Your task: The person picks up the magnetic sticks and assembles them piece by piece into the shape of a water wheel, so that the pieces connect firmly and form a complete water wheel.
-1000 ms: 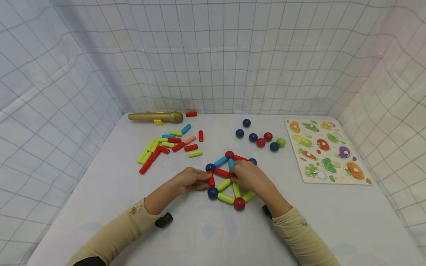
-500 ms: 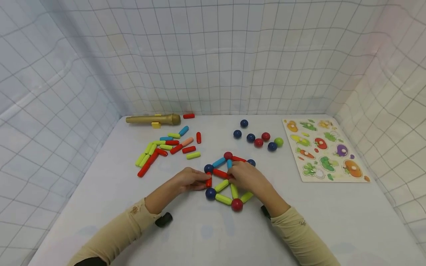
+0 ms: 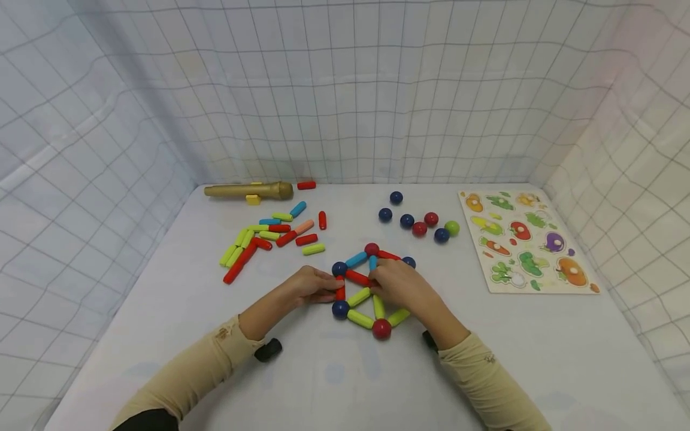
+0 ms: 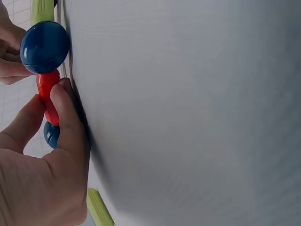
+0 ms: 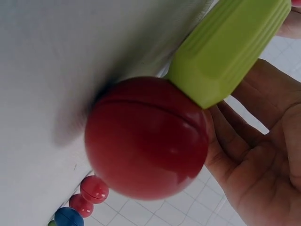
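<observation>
A flat frame of magnetic rods and balls lies on the white table. My left hand [image 3: 309, 285] pinches a red rod [image 3: 341, 291] between thumb and finger on its left side; this rod spans two blue balls, the nearer blue ball [image 4: 44, 47] large in the left wrist view. My right hand [image 3: 400, 284] reaches over the frame, fingertips gripping its central red ball, which they mostly cover. Blue, red and green rods meet there. A red corner ball [image 5: 146, 141] with a green rod [image 5: 230, 52] fills the right wrist view. Another red ball [image 3: 381, 328] forms the front corner.
Loose rods in several colours, including a green rod [image 3: 314, 249], lie back left. Behind them is a gold toy microphone [image 3: 248, 191]. Loose balls, such as a green ball [image 3: 452, 227], sit back right, beside a vegetable puzzle board [image 3: 530, 242]. Gridded cloth walls [image 3: 345, 102] surround the table.
Both hands keep their grips on the frame. The head view shifts slightly; the left-side red rod stands a little straighter between its two blue balls.
</observation>
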### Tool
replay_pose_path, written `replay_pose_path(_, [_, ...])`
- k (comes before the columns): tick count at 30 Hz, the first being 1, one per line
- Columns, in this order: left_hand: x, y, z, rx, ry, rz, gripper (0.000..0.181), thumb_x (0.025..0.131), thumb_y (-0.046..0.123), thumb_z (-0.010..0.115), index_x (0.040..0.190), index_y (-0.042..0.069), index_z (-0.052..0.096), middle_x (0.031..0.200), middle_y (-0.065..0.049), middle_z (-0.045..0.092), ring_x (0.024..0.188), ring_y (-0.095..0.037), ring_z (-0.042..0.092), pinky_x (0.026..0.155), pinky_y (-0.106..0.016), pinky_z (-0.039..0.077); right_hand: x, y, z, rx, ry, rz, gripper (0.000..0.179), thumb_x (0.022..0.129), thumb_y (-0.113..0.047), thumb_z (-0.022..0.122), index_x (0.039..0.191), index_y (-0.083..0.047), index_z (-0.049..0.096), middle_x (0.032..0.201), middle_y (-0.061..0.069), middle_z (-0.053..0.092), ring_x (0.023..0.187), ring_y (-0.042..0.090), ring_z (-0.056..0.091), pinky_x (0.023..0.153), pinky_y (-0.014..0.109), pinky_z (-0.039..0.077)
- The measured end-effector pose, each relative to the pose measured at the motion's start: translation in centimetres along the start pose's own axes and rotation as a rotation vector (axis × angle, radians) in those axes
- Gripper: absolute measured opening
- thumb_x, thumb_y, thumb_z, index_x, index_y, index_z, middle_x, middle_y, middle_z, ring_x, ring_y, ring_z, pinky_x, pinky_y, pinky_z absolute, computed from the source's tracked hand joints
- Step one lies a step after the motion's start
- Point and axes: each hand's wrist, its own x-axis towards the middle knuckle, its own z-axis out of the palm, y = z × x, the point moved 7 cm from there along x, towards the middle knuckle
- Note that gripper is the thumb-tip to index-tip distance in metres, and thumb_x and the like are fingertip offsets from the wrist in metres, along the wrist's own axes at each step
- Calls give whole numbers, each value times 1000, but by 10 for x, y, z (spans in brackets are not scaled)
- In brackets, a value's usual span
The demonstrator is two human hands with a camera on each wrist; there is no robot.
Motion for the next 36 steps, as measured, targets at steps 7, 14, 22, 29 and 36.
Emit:
replay_pose_path(7, [-1,1,-6,47,18,21,38,85,23,76,116,3,69,88,-2,68,68,-9,66,66,-18,55,-2,10,-3,47,-32,4,21,85,-19,75,106,-13,75,89,-1,65,79,11,54,74,25,50])
replay_pose_path(14, [1,-6,-14,43,46,35,38,86,23,74,117,2,68,93,-4,69,69,-9,66,67,-17,55,-30,38,-4,189,-111,158,27,78,-21,81,103,-16,73,93,0,63,82,15,52,71,29,48])
replay_pose_path(22, [-6,2,-28,169,3,113,33,88,24,73,111,1,71,84,-3,70,68,-10,67,67,-17,55,-45,49,6,262,-71,100,20,79,-15,80,98,-14,73,84,-4,60,80,13,53,69,23,47])
replay_pose_path(29, [-7,57,-58,685,293,449,21,91,20,69,102,3,74,80,-5,70,68,-15,59,61,-22,49,-45,59,1,265,-38,110,20,79,-15,80,98,-15,74,85,-6,64,79,10,55,70,23,50])
replay_pose_path(36, [14,89,-48,1073,440,506,30,85,15,75,112,4,70,101,-11,69,88,-25,60,80,-39,54,-42,58,1,267,-44,116,18,80,-14,79,97,-14,74,85,-4,61,80,13,54,71,24,48])
